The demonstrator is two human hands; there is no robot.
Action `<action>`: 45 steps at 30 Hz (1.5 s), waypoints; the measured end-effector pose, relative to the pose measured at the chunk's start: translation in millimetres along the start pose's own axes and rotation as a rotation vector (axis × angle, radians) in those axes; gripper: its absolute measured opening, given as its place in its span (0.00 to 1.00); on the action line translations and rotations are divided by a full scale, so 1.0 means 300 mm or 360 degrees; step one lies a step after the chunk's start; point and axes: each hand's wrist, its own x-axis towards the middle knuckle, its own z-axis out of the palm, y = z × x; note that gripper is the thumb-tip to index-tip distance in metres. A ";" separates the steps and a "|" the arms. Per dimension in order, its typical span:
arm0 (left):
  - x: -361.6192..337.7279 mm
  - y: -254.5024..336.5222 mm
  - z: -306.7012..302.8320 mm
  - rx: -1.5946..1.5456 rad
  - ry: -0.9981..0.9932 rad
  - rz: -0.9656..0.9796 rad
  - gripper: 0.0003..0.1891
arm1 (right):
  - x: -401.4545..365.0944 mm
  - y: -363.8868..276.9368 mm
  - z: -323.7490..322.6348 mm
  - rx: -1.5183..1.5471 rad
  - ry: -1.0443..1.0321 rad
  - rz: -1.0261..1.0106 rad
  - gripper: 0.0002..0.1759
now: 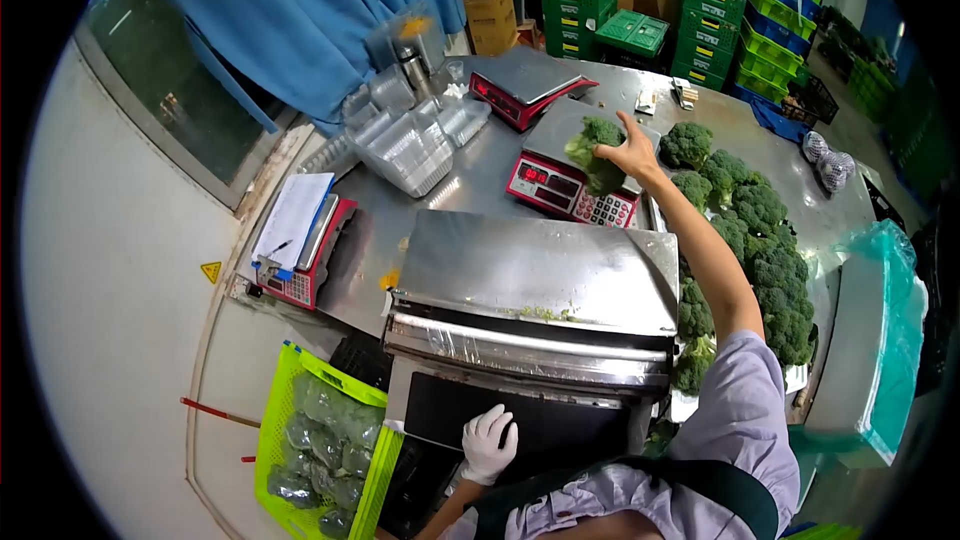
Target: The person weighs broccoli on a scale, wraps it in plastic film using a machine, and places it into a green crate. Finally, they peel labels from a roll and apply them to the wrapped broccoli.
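Note:
My right hand (630, 153), bare, is closed around a broccoli head (598, 133). It is over the plate of a red digital scale (540, 184) with lit red digits, and leaves hang down in front of the scale. My left hand (489, 444), in a white glove, lies over the black pad (445, 410) of the film wrapping machine (530, 265), fingers loosely bent and nothing in them. A roll of clear film (500, 340) runs across the machine. Many broccoli heads (755, 210) are piled to the right, under and beside my right forearm.
A lime-green crate (275, 430) with wrapped broccoli (320, 440) stands at the lower left. Clear plastic trays (405, 155) and a second red scale (520, 90) sit behind. A clipboard (292, 225) rests on another scale at left. Green crates (580, 0) are stacked beyond the table.

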 end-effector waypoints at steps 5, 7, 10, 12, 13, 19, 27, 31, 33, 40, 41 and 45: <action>0.006 0.002 -0.004 -0.0059 -0.0025 -0.0002 0.15 | -0.260 -0.158 0.060 0.1540 -0.0428 0.0840 0.45; 0.008 0.003 -0.009 -0.0079 -0.0020 0.0024 0.14 | -0.358 -0.164 0.130 0.1817 -0.0674 0.0900 0.44; 0.013 0.005 -0.013 -0.0149 0.0003 0.0022 0.14 | -0.496 -0.237 0.101 0.1438 -0.0391 0.0691 0.42; 0.019 0.006 -0.027 -0.0238 -0.0042 -0.0051 0.12 | -0.544 -0.199 0.066 0.1362 -0.0445 0.0746 0.41; 0.032 0.007 -0.041 -0.0323 -0.0032 -0.0082 0.12 | -0.564 -0.165 0.059 0.1349 -0.0424 0.0802 0.41; 0.292 -0.056 -0.150 -0.0315 -0.0061 0.0372 0.11 | -0.650 -0.136 -0.132 0.0201 -0.0533 0.0316 0.38; 0.656 -0.199 -0.076 0.0305 -0.0586 0.1518 0.09 | -0.867 -0.159 -0.179 -0.0933 -0.0959 -0.1706 0.10; 0.683 -0.216 -0.028 0.0175 -0.0781 0.1547 0.05 | -0.895 -0.155 -0.176 -0.0633 -0.0900 -0.1587 0.08; 0.665 -0.187 -0.084 0.0158 -0.1043 0.0983 0.06 | -0.946 -0.151 -0.208 -0.0555 -0.0814 -0.1225 0.06; 0.770 -0.123 -0.352 -0.1225 -0.1509 0.0448 0.07 | -0.953 -0.441 -0.591 0.0671 -0.1037 0.0022 0.06; 0.849 -0.067 -0.435 -0.1218 -0.1255 0.0465 0.07 | -0.906 -0.473 -0.641 0.0800 -0.0877 -0.0143 0.07; 1.114 0.047 -0.469 -0.1609 -0.0739 0.0091 0.08 | -0.605 -0.492 -0.627 0.1008 -0.0094 -0.0340 0.10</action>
